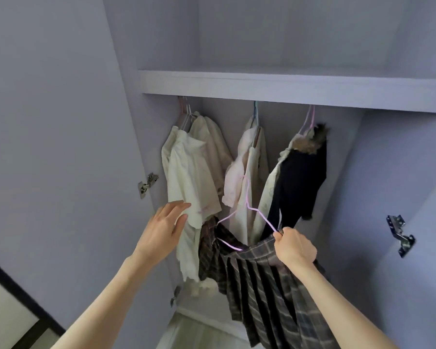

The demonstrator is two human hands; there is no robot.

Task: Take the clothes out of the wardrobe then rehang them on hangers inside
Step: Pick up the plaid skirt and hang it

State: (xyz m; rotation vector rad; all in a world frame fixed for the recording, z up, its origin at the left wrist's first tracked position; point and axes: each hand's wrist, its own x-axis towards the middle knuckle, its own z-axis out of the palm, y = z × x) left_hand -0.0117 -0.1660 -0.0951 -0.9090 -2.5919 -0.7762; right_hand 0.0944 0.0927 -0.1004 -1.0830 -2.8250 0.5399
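Just below the right hand [295, 248] grip, plaid skirt [259, 280].

The shelf [287, 86] hides the rail and the hanger hooks at twelve o'clock. The plaid skirt [267, 285] runs off the bottom edge at five o'clock.

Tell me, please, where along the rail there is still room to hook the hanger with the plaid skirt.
Two gaps show: between the cream shirts at the left and the pale pink garment in the middle, and a narrower one between that and the dark coat. The left end is bunched. The right hand grips the skirt on its hanger; the left hand is open.
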